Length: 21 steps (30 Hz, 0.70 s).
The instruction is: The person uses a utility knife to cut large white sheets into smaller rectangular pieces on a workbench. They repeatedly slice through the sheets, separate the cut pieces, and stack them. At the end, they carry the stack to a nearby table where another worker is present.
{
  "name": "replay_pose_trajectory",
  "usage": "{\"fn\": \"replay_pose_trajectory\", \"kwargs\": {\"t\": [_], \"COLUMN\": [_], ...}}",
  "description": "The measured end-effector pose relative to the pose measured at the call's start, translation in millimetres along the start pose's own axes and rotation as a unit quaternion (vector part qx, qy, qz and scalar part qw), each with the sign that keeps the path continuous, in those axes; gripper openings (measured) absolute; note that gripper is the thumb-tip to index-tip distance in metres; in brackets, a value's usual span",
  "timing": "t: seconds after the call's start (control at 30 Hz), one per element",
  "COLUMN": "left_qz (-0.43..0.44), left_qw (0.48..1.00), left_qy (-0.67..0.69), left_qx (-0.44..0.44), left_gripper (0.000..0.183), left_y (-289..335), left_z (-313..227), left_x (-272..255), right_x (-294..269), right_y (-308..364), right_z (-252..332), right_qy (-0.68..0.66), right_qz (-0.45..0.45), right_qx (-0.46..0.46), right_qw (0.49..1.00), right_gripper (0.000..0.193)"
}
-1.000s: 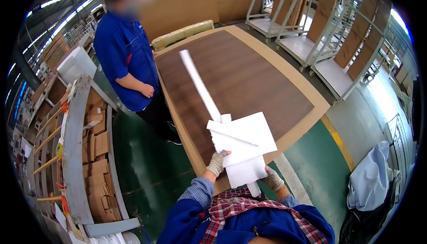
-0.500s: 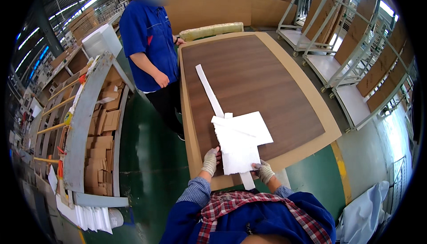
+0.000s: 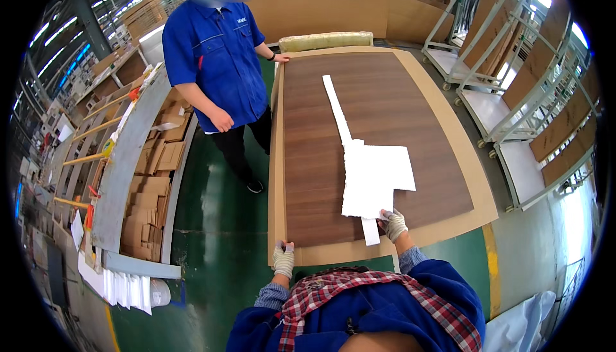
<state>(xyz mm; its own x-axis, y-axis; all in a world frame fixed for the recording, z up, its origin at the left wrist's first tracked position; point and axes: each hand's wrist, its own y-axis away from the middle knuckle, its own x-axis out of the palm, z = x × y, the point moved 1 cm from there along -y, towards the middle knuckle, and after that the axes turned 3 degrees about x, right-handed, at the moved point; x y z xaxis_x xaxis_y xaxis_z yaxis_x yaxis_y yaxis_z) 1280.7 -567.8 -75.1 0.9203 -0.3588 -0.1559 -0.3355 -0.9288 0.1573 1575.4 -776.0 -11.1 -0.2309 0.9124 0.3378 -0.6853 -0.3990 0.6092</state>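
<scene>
A dark brown wood-grain panel (image 3: 308, 179) lies flat on a larger cardboard sheet (image 3: 487, 214) in front of me. White foam sheets (image 3: 377, 175) rest on the panel, with a long white strip (image 3: 335, 107) reaching away from them and a short strip end (image 3: 371, 231) sticking out on the near side. My right hand (image 3: 394, 225), in a pale knitted glove with bare fingertips, pinches the near right corner of the foam. At the near left corner of the cardboard is my left hand (image 3: 283, 259), gloved alike, its fingers curled on the edge.
Across the panel's left side stands a co-worker in a blue shirt (image 3: 221, 63), one hand on the panel's far corner. A metal rack (image 3: 138, 166) with cardboard pieces is at the left. Wheeled trolleys (image 3: 475, 111) line the right. A wrapped pale bundle (image 3: 327, 41) lies beyond the panel.
My left hand has let go of the foam and moved left to the cardboard's corner. The foam sheets have shifted farther onto the panel and turned slightly, my right hand still at their corner.
</scene>
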Motion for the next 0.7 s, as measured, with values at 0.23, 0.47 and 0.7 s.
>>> {"fn": "replay_pose_trajectory", "kwargs": {"t": [0.23, 0.47, 0.7], "left_qz": [0.043, 0.07, 0.085], "left_qw": [0.981, 0.967, 0.923], "left_qy": [-0.188, -0.237, -0.374], "left_qx": [-0.03, -0.06, -0.032], "left_gripper": [0.03, 0.041, 0.05], "left_y": [2, -9, -6], "left_z": [-26, -26, -47], "left_x": [-8, -9, -7], "right_x": [-3, -45, -56], "right_y": [-23, -14, -17], "right_z": [7, 16, 4], "right_qy": [0.159, 0.595, 0.664], "right_qz": [-0.12, -0.355, -0.354], "right_qx": [-0.137, -0.349, -0.319], "right_qw": [0.97, 0.631, 0.576], "right_gripper": [0.035, 0.047, 0.06]}}
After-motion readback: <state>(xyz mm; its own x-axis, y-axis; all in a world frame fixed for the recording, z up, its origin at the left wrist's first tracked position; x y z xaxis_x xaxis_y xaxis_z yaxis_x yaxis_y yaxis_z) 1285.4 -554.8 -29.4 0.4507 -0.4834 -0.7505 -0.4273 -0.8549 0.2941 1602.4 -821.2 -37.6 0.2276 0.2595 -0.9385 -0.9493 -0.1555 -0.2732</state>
